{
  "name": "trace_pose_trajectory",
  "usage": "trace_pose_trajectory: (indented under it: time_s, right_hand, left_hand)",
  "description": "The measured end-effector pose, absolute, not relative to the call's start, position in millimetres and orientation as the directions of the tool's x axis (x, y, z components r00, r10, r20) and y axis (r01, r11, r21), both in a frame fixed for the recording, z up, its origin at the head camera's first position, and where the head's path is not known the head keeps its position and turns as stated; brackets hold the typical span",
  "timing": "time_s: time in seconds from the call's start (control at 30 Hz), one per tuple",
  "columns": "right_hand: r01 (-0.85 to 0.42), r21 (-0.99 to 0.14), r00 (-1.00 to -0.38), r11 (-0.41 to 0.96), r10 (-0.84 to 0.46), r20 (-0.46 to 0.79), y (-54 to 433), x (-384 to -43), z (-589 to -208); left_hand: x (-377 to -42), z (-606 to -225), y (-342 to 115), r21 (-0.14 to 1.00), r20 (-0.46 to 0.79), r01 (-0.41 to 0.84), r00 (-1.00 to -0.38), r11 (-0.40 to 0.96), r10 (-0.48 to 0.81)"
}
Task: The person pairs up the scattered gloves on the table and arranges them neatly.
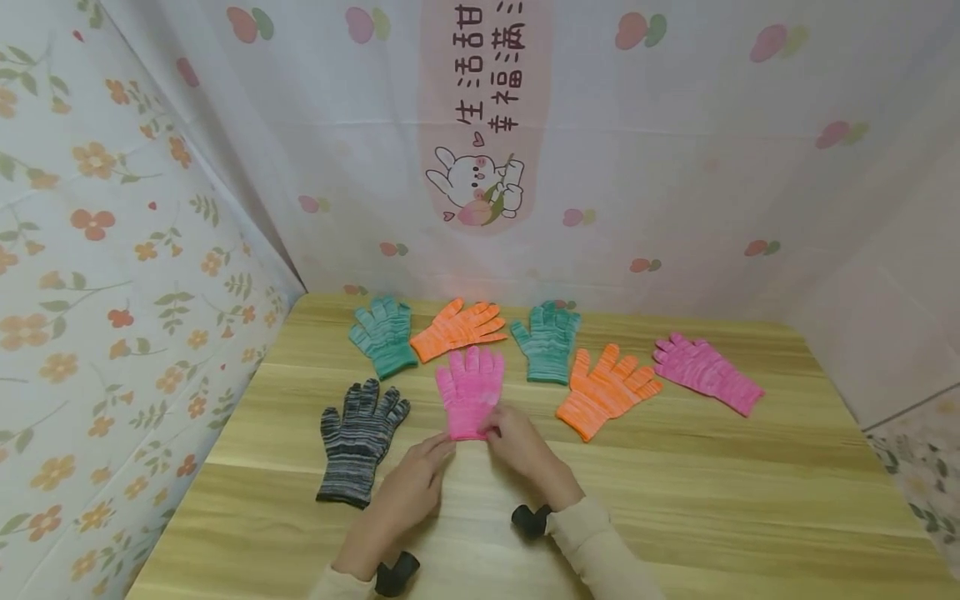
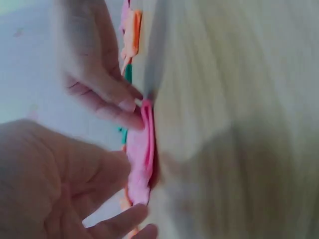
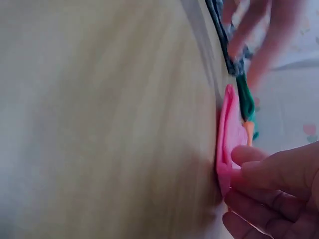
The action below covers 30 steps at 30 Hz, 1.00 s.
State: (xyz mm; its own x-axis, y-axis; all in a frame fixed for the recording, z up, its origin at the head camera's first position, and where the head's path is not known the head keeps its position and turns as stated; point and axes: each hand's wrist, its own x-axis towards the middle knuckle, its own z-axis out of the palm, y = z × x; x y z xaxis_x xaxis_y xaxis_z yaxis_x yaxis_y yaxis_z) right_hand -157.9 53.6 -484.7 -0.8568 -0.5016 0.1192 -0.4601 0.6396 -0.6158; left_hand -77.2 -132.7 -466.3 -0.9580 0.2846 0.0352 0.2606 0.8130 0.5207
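A bright pink knit glove (image 1: 471, 385) lies flat, its fingers pointing away from me and its cuff towards me. At the cuff's right corner, my right hand (image 1: 522, 442) pinches the fabric between thumb and fingers; the right wrist view shows that pinch on the pink cuff (image 3: 229, 132). My left hand (image 1: 412, 482) is by the cuff's left corner. Its thumb and fingers stand apart in the left wrist view, beside the glove (image 2: 141, 154), and whether they touch it is hard to tell. Left of that hand lies a black-and-grey glove (image 1: 360, 442).
Behind the pink glove lie a green glove (image 1: 384, 337), an orange glove (image 1: 459, 329) and a second green glove (image 1: 549, 343). To the right are another orange glove (image 1: 609, 390) and a darker pink glove (image 1: 707, 372). Patterned cloth (image 1: 360, 167) hangs along the wooden table's (image 1: 712, 500) back edge.
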Motion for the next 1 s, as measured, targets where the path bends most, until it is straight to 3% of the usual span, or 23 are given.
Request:
trace_pose_trajectory:
  time_s: [0.23, 0.37, 0.63, 1.0]
  right_hand:
    - [-0.492, -0.667, -0.818, 0.559, -0.559, 0.136, 48.8, -131.3, -490.8]
    - [-0.452, -0.733, -0.826, 0.509, -0.548, 0.129, 47.6, -119.2, -499.2]
    - [-0.357, -0.816, -0.856, 0.454, -0.508, 0.092, 48.9, -107.4, -503.7]
    - [-0.295, -0.843, -0.859, 0.449, -0.512, 0.028, 49.9, -99.0, -505.1]
  left_hand:
    - [-73.6, -483.3, -124.6, 0.489, 0.106, 0.238, -0.971, 0.839, 0.214]
    - [-70.5, -488.4, -129.7, 0.487, 0.098, 0.192, -0.981, 0.852, 0.165]
    - [-61.2, -489.9, -133.2, 0.593, 0.063, 0.107, -0.994, 0.798, 0.087]
    - [-47.4, -496.1, -128.8, 0.614, 0.111, 0.088, -0.994, 0.784, 0.025]
